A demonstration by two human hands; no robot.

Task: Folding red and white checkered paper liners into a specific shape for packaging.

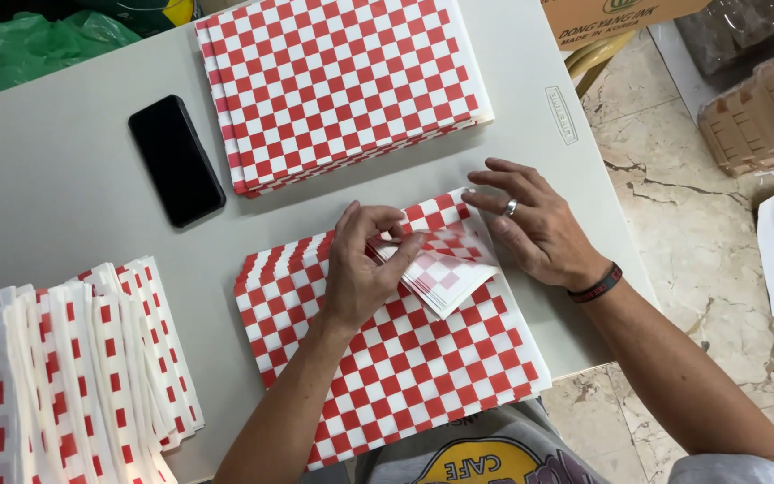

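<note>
A stack of red-and-white checked paper sheets (414, 358) lies on the grey table (55, 179) in front of me. Its top sheet's far right corner (445, 273) is folded back, showing the paler underside. My left hand (365, 269) pinches that folded corner between thumb and fingers. My right hand (530, 224), with a ring and a dark wristband, rests flat on the paper's far right edge, fingers spread, holding nothing.
A second flat stack of checked sheets (342, 81) lies at the back of the table. A fanned pile of folded checked papers (73, 376) sits at the left. A black phone (175, 159) lies between them. Cardboard boxes (763, 108) stand on the tiled floor to the right.
</note>
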